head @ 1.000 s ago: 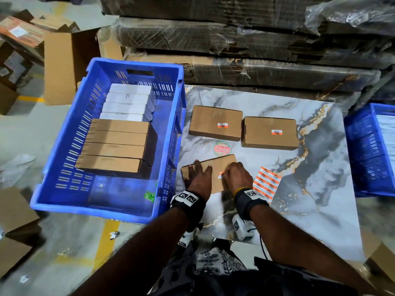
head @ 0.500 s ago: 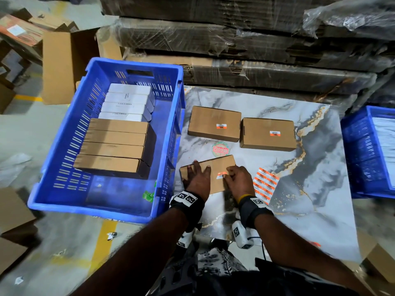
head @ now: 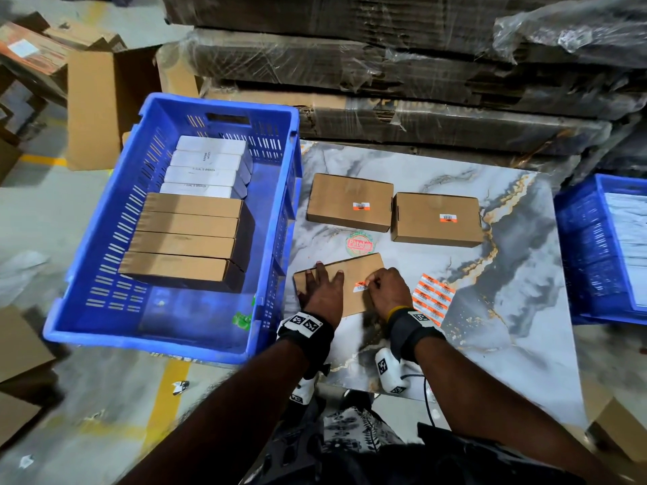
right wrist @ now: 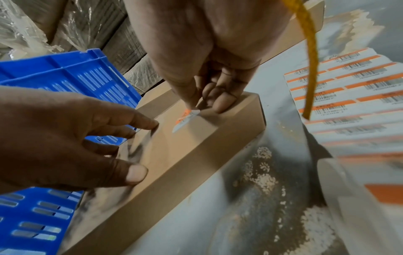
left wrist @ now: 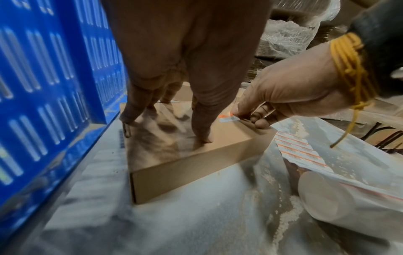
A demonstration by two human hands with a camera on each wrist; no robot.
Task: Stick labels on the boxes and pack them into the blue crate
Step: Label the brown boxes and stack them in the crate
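- Near box [head: 362, 273]: brown cardboard, lying flat on the marble-patterned tabletop [head: 455, 344], just beside the outer wall of the blue crate [head: 101, 218].
- Left hand [head: 324, 292]: fingers spread and straight, laid flat on the left half of the box top, pressing down on it.
- Right hand [head: 388, 292]: thumb and forefinger pinch the orange-and-white label [head: 361, 286]; the other fingers are curled, with their tips on the right edge of the box.
- Label: its far end lies against the box top; the pinched end appears lifted slightly off the cardboard, though blur in both wrist views leaves this uncertain.
- Label sheet [head: 433, 298]: rows of orange barcode labels, flat on the tabletop just right of the near box.
- Two labelled boxes [head: 350, 201] [head: 436, 218]: side by side farther back on the tabletop, each with one label on its top face.
- Round sticker [head: 359, 244]: red and green, on the tabletop between the near box and the far pair.
- Blue crate contents: four brown boxes [head: 185, 236] standing on edge in a row, with four white boxes [head: 206, 169] behind them; the right side of the crate floor is bare.
- Second blue crate [head: 595, 246]: at the right of the tabletop, partly out of frame.
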